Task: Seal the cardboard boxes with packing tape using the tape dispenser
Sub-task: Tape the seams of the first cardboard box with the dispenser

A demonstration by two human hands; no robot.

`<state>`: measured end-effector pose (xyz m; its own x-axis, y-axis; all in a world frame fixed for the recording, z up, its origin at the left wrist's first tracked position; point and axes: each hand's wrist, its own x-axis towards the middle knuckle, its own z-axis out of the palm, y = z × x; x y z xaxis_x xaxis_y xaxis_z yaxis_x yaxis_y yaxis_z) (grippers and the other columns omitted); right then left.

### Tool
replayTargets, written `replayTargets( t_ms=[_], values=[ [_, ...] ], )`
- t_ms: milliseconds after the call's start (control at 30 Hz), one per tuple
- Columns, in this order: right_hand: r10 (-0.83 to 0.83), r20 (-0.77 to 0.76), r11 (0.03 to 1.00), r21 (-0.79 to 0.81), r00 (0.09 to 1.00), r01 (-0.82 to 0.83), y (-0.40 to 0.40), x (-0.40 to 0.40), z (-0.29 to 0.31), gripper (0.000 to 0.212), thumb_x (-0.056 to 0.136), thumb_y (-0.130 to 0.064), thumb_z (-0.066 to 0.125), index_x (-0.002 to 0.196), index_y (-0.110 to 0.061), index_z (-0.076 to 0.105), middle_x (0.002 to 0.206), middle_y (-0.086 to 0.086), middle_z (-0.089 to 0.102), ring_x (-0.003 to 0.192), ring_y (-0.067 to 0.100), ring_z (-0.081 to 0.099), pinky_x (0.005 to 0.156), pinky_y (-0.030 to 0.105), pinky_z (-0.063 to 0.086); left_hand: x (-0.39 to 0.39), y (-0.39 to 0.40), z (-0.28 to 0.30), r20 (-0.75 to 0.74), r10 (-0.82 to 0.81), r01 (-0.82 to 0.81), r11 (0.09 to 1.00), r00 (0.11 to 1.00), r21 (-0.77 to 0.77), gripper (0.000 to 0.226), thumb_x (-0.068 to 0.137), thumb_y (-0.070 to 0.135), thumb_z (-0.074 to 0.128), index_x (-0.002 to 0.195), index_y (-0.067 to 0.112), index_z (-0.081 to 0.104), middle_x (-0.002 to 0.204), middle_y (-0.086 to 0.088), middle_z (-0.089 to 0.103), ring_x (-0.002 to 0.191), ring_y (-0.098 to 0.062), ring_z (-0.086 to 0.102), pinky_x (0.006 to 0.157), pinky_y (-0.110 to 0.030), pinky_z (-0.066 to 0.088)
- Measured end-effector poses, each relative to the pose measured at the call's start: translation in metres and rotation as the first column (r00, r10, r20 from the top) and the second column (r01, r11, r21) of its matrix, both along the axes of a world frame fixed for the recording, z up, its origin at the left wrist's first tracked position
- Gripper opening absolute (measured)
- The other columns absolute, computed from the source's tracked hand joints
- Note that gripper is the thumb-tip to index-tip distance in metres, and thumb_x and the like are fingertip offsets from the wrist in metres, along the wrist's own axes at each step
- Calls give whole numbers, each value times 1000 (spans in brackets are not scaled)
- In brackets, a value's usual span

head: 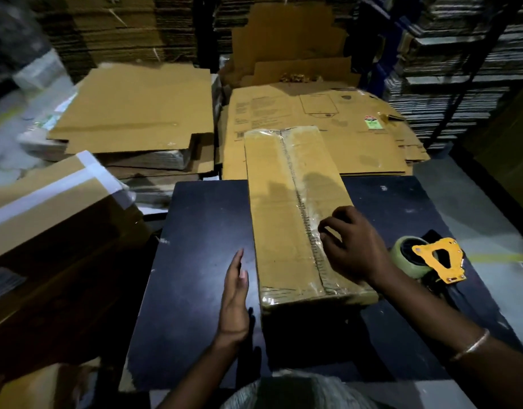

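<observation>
A long narrow cardboard box lies lengthwise on a dark table, with clear tape running along its centre seam. My right hand rests on the near part of the box top, its fingers curled over the taped seam. My left hand is held flat and upright beside the box's left side, fingers straight; whether it touches the box is unclear. A tape dispenser with a yellow frame and a roll of clear tape lies on the table to the right of the box, held by no hand.
Flattened cardboard sheets are piled beyond the table, with another pile at the left. A large taped carton stands at the left edge. Stacks of flat cardboard fill the back and right.
</observation>
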<state>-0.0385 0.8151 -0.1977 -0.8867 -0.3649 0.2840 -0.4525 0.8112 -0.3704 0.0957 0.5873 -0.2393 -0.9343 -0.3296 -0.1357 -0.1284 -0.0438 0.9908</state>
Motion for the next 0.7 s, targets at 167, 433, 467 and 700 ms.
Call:
replayTargets(
  t_ms=[167, 433, 467, 700],
  values=[
    [45, 26, 997, -59, 999, -43, 6, 0, -1, 20, 92, -40, 55, 105, -27, 64, 104, -2, 47, 91, 19, 49, 76, 35, 47, -16, 34, 4, 90, 87, -102, 981, 992, 167, 57, 97, 47, 35, 150, 26, 38, 155, 10, 39, 142, -7, 36, 117, -26, 29],
    [73, 55, 995, -77, 996, -69, 14, -3, -2, 19, 92, -38, 60, 108, -31, 68, 119, -2, 50, 105, 17, 50, 75, 28, 43, -33, 16, 22, 105, 197, -169, 958, 975, -230, 49, 98, 50, 48, 112, 8, 71, 103, 2, 75, 103, -20, 68, 85, -24, 53],
    [81, 66, 993, -94, 995, -74, 14, -5, -3, 19, 90, -36, 65, 106, -30, 70, 117, 0, 52, 104, 20, 52, 73, 27, 43, -37, 14, 30, 111, 218, -191, 958, 970, -214, 42, 100, 44, 50, 111, 9, 71, 100, -1, 75, 100, -21, 70, 81, -29, 55],
    [21, 197, 986, -167, 980, 12, 25, -15, -2, 28, 82, -44, 71, 109, -39, 76, 153, 6, 35, 139, 30, 32, 109, 42, 36, -78, 32, 70, 271, 134, 40, 832, 953, -553, 62, 83, 47, 73, 139, 28, 52, 135, 2, 58, 120, -17, 53, 94, -33, 40]
  ],
)
